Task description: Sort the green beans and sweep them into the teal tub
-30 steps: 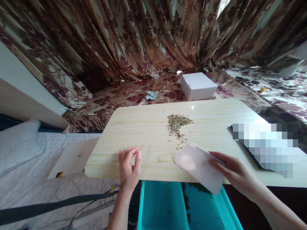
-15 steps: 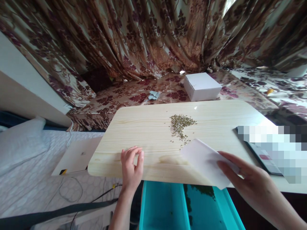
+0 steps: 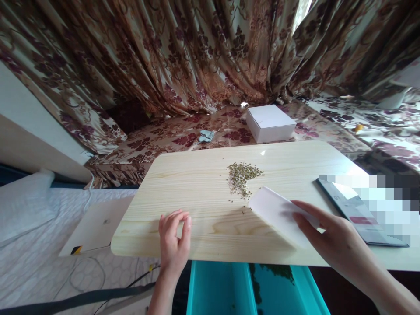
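A loose patch of small green beans (image 3: 243, 177), like mung beans, lies on the pale wooden tabletop (image 3: 183, 188). My right hand (image 3: 328, 227) grips a stiff white sheet (image 3: 278, 214) between thumb and fingers. The sheet is tilted, with its left end just right of the patch and a few stray beans at its edge. At the table's front left, my left hand (image 3: 175, 232) is loosely curled, thumb tip against the fingertips, with nothing visible in it. Below the front edge sits a teal two-compartment box (image 3: 218, 284); green beans (image 3: 278, 271) show in its right compartment.
On the table's right lies a dark-edged flat item (image 3: 354, 214), partly pixelated. Behind the table, a white box (image 3: 272, 122) and a small light-blue cloth (image 3: 206, 136) rest on a floral cover. Cables and a flat white box (image 3: 98, 223) are at the left.
The view has shifted slightly. My right hand has carried the sheet away from the table's front edge, and stray beans now show by its left end. My left hand keeps its curled pose.
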The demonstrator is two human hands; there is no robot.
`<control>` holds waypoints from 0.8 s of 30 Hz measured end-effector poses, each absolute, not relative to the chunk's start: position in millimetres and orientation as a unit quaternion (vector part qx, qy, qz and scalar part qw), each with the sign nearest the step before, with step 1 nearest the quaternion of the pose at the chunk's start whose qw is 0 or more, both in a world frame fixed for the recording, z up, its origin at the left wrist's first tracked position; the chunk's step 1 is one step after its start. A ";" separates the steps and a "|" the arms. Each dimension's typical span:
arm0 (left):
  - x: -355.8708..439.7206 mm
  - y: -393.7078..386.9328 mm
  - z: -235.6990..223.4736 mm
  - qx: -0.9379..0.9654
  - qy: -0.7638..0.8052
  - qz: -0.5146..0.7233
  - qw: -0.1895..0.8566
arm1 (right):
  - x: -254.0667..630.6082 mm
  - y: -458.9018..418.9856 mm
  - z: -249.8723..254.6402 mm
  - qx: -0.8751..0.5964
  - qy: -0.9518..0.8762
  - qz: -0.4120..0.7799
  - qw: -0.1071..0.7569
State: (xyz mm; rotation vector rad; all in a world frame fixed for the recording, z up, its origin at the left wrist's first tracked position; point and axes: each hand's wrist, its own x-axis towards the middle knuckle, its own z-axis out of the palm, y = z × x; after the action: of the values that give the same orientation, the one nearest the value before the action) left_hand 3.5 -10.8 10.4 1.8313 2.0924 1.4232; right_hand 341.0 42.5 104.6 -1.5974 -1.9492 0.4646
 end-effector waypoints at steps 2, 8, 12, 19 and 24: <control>3.6 -11.1 10.2 0.586 0.670 0.456 0.010 | 338.1 44.1 107.1 -0.591 -0.731 0.179 0.292; 4.2 -11.2 12.6 0.586 0.668 0.458 0.010 | 332.9 43.1 111.6 -0.558 -0.751 0.183 0.302; 4.7 -10.1 14.2 0.592 0.659 0.464 0.001 | 331.5 46.1 111.1 -0.530 -0.767 0.139 0.334; 4.6 -9.8 14.7 0.589 0.662 0.464 0.007 | 330.8 43.4 117.4 -0.499 -0.793 0.126 0.327; 5.6 -10.0 15.1 0.588 0.665 0.461 0.005 | 335.5 40.3 119.2 -0.511 -0.790 0.114 0.320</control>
State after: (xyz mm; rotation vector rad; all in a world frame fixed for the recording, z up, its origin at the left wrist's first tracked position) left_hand 5.6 -10.0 15.1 1.8400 2.0819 1.4450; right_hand 335.5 40.3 119.2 -1.3426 -2.0766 0.2986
